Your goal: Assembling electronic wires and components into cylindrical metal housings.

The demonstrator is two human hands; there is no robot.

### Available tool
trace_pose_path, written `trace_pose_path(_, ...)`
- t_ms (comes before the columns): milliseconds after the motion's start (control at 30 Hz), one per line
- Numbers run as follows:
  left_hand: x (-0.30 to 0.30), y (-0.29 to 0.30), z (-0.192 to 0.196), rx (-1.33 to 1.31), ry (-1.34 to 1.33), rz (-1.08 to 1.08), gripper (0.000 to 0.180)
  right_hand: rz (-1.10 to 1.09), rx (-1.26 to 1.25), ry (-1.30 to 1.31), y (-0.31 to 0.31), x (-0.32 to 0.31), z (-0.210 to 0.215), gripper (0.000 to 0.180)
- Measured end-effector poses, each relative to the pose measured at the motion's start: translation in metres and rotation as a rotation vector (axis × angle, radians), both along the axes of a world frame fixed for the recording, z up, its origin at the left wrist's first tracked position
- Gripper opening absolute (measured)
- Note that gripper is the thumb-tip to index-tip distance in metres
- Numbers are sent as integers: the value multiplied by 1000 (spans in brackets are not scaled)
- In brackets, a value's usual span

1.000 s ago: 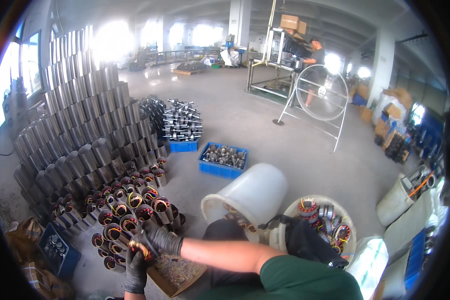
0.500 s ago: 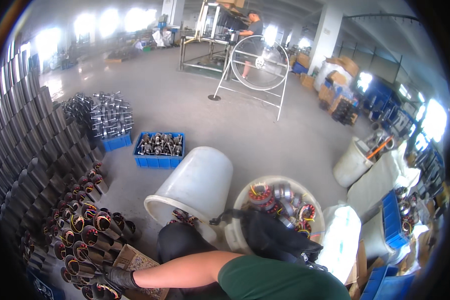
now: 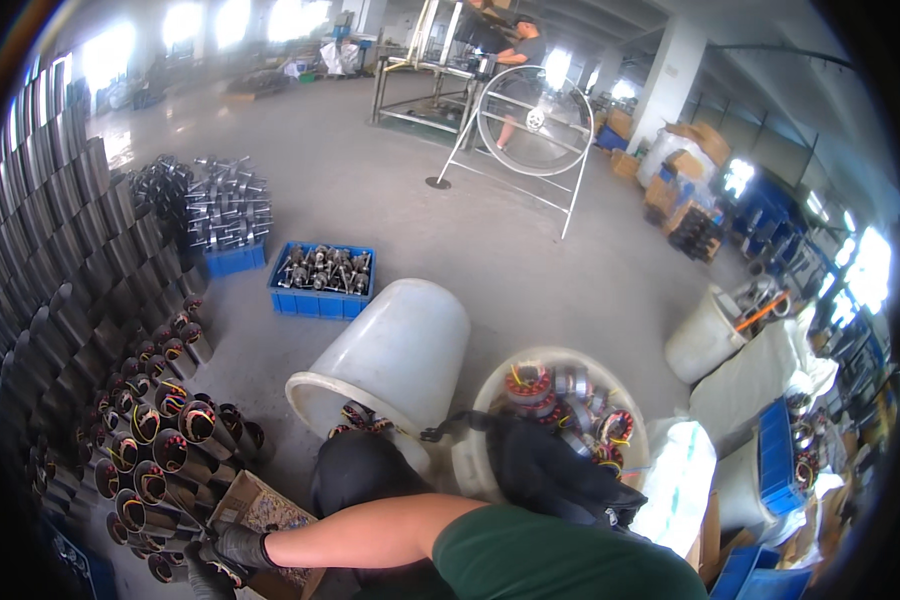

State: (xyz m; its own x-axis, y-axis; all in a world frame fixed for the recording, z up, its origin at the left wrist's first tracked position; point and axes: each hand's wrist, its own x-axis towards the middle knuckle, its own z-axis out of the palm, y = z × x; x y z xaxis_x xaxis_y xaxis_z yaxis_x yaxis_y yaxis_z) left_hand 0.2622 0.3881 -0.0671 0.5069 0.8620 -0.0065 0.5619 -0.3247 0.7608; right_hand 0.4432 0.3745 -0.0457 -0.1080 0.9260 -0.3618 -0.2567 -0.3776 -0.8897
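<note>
1. Noted at near left, close together: right grip (image 3: pixel 240 545) and left grip (image 3: pixel 208 574), both dark-gloved. Cannot tell fingers clamped from fingers apart.
2. Seen between both grips: small part (image 3: pixel 232 574), mostly hidden; long axis not determinable.
3. Found just beyond and left of the grips: metal tubes (image 3: pixel 198 424) with coloured wires inside. Standing roughly upright, open ends up, long axes slanting left in view.
4. Located just right of the grips: open carton (image 3: pixel 238 493) containing small multicoloured bits.
5. Observed on grey floor (image 3: pixel 370 190): white tub (image 3: pixel 400 335) on its side, round tub (image 3: pixel 498 371) of wound cores to the right, blue crate (image 3: pixel 315 303) of metal parts farther off.
6. Recorded at left: tall stack of tubes (image 3: pixel 70 240). At far side: large round fan (image 3: pixel 535 120), person (image 3: pixel 527 45) behind.
</note>
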Motion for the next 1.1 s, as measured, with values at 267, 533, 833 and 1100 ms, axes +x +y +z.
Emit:
trace_pose_path(267,-13,-2,-13,-240,-236,276,43,-204,407,-43,12,-20,-37,16)
trace_pose_path(533,-25,11,-49,-325,-454,159,40,-232,-2,829,20,-10,-26,15)
trace_pose_path(833,-8,-22,11,-329,-443,204,48,-233,-2,625,34,-10,-35,21)
trace_pose_path(1100,30,-17,10,-99,-401,149,34,147,-343,489,35,2,-43,27)
